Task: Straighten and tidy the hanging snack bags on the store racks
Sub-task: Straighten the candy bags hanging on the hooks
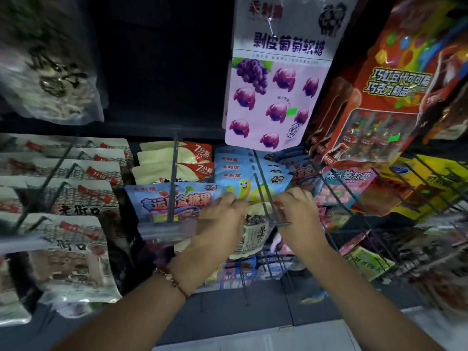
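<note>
Both my hands are raised to a metal hook [266, 196] in the middle of the rack. My left hand [222, 219] pinches the top of a cream snack bag [253, 234] with dark print, which hangs between the two hands. On the bag's other side, my right hand [296, 214] has curled fingers at its top edge, beside the hook's tip. Behind the hands hang several light blue candy bags [235, 168]. A blue bag with pink lettering [174, 201] hangs to the left.
A purple grape-gummy bag [273, 97] hangs above, with red chocolate-bean packs [379, 97] to its right. Rows of white net-pattern bags [76, 193] fill the left. Bare hooks [354, 198] jut out on the right. A clear price-tag holder [164, 231] sits near my left hand.
</note>
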`<state>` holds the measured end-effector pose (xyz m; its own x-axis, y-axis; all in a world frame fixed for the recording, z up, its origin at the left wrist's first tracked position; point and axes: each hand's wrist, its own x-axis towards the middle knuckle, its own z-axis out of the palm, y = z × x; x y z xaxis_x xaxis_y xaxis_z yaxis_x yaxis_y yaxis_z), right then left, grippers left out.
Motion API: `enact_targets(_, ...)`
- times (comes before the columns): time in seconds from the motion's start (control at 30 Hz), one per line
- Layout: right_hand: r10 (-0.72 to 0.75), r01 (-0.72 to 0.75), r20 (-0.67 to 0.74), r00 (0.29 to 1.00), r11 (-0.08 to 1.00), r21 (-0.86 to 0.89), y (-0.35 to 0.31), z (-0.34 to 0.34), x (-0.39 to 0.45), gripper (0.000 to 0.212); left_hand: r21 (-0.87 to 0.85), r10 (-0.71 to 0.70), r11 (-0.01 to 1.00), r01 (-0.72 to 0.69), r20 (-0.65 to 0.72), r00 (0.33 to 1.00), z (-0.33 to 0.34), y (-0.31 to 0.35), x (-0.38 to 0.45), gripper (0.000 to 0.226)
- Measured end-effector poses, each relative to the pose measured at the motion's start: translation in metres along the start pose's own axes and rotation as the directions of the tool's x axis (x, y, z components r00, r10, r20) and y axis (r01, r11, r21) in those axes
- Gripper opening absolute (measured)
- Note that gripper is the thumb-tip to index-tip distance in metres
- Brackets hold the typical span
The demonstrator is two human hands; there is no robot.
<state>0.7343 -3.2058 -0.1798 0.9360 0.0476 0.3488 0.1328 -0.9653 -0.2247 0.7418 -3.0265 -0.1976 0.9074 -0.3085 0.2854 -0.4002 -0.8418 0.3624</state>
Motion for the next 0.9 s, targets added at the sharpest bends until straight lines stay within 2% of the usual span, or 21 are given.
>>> enact_targets(0.1, 0.017, -0.015, -0.015, 1.0, 0.995, 0.094, -0.002, -0.002, -0.019, 0.017, -0.038, 0.033, 0.999, -0.035, -0.041, 0.999, -0.002, 0.0, -0.011, 0.021)
enact_targets(0.2, 0.052, -0.048, -0.032, 0.998, 0.99, 0.131, -0.004, -0.005, -0.037, 0.015, -0.085, 0.072, 0.993, -0.078, -0.073, 0.995, -0.004, 0.002, -0.022, 0.011)
enact_targets(0.3, 0.064, -0.055, -0.057, 0.996, 0.987, 0.153, -0.005, -0.011, -0.048, 0.005, -0.138, 0.096, 0.985, -0.106, -0.079, 0.992, -0.008, 0.003, -0.029, 0.013)
enact_targets(0.53, 0.039, -0.03, -0.032, 0.999, 0.968, 0.247, -0.005, -0.017, -0.074, 0.004, -0.22, 0.076, 0.972, -0.082, -0.036, 0.996, -0.016, 0.007, -0.057, 0.019)
enact_targets(0.67, -0.044, 0.044, -0.009, 0.999, 0.942, 0.333, -0.012, -0.027, -0.081, 0.004, -0.29, 0.01, 0.957, -0.016, -0.021, 1.0, -0.028, 0.007, -0.075, 0.017)
enact_targets(0.9, -0.305, 0.253, 0.052, 0.951, 0.862, 0.439, -0.036, -0.039, -0.087, 0.004, -0.273, -0.198, 0.945, 0.179, -0.042, 0.979, -0.059, 0.008, -0.126, 0.021)
